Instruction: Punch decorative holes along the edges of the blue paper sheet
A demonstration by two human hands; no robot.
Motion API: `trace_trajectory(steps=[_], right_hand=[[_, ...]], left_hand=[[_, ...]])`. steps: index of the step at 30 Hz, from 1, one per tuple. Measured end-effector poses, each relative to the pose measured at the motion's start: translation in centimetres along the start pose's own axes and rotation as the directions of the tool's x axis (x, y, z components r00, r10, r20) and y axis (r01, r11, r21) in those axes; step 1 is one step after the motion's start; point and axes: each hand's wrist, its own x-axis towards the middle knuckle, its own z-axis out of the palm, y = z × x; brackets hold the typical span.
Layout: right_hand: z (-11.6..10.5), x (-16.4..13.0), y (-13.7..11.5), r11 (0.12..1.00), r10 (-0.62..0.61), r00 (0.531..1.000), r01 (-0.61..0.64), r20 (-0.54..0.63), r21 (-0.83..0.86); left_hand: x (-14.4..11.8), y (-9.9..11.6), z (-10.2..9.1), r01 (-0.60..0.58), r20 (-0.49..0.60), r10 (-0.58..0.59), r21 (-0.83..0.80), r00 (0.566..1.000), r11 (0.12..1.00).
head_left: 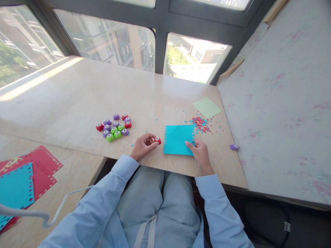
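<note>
Table [64,96]: pale, marbled, up against dark window frames [161,41]. Wall [284,103] on the right side, floral pattern.

Far left of table: punched red sheets [49,162], partly overlapped by a punched blue sheet [15,186]. White cable [62,203] crosses in front of that corner.

Teal-blue paper square [176,139]: near table edge, between the two hands. Holes down its left and right edges. Right hand [200,153] grasps it at the right edge, thumb on top; fingers mostly hidden underneath.

Pale green paper square [207,107]: flat, farther back, to the right.

Left hand [143,146]: pinching a red mini craft punch [157,140], just left of the teal-blue square, not visibly on the paper.

Other mini craft punches [114,130], in purple, green, red: loose cluster left of the left hand. Lone purple punch [234,147] by the wall.

Smallest: red and blue confetti [200,124], piled just beyond the teal-blue square's right corner, strays scattered around.
</note>
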Motion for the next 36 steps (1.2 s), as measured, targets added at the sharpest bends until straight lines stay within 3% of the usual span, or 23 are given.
trace_trajectory(steps=[6,10,14,19,24,30,32,36], right_hand=[[0.5,-0.3,-0.7,0.993,-0.041,0.999,0.042,0.008,-0.109],[1.3,-0.8,-0.3,0.998,-0.067,0.990,0.067,-0.121,-0.006],[1.4,-2.4,0.6,0.986,-0.166,0.951,0.159,-0.260,-0.050],[1.0,-5.8,0.9,0.946,-0.312,0.898,0.261,-0.310,-0.194],[2.2,-9.0,0.0,0.980,-0.191,0.946,0.171,-0.263,-0.100],[3.7,-10.1,-2.2,0.990,-0.131,0.981,0.137,-0.141,0.032],[3.9,-10.0,-3.1,0.989,-0.129,0.986,0.135,-0.105,0.056],[3.8,-9.6,-4.3,0.989,-0.093,0.994,0.098,-0.054,0.107]], left_hand=[[0.1,-0.5,0.0,-0.011,-0.035,0.012,0.016,0.999,1.000],[0.1,-0.7,-0.2,-0.019,-0.049,0.020,0.013,0.999,1.000],[0.1,-0.5,-0.2,-0.025,-0.052,0.025,-0.005,0.998,1.000],[0.0,-0.3,-0.1,-0.016,-0.088,0.012,-0.043,0.996,0.999],[-0.2,0.0,0.2,-0.004,-0.135,-0.010,-0.101,0.991,0.995],[-1.8,0.9,3.2,0.001,-0.195,-0.036,-0.176,0.980,0.984],[-2.6,1.5,4.8,-0.027,-0.242,-0.011,-0.155,0.970,0.988],[-4.2,2.9,7.7,-0.070,-0.193,0.061,-0.040,0.979,0.997]])
